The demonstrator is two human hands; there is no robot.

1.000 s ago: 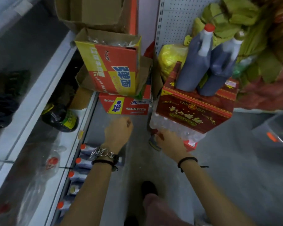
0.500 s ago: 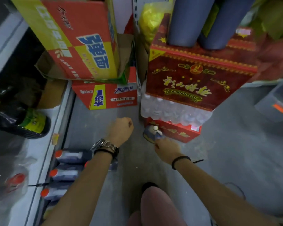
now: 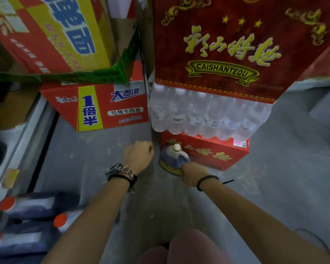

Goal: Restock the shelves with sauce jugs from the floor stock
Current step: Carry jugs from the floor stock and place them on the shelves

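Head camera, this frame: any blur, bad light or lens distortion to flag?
Head view: dim, bluish light, no glare; wide-angle bending tilts the red carton outward; red-capped jugs at lower left smear into blur; the white-capped jug by the right hand is soft, though the carton's lettering reads clearly.

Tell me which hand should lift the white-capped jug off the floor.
Right. The right hand curls round the handle of the sauce jug; the left hand is a fist beside it, holding nothing.
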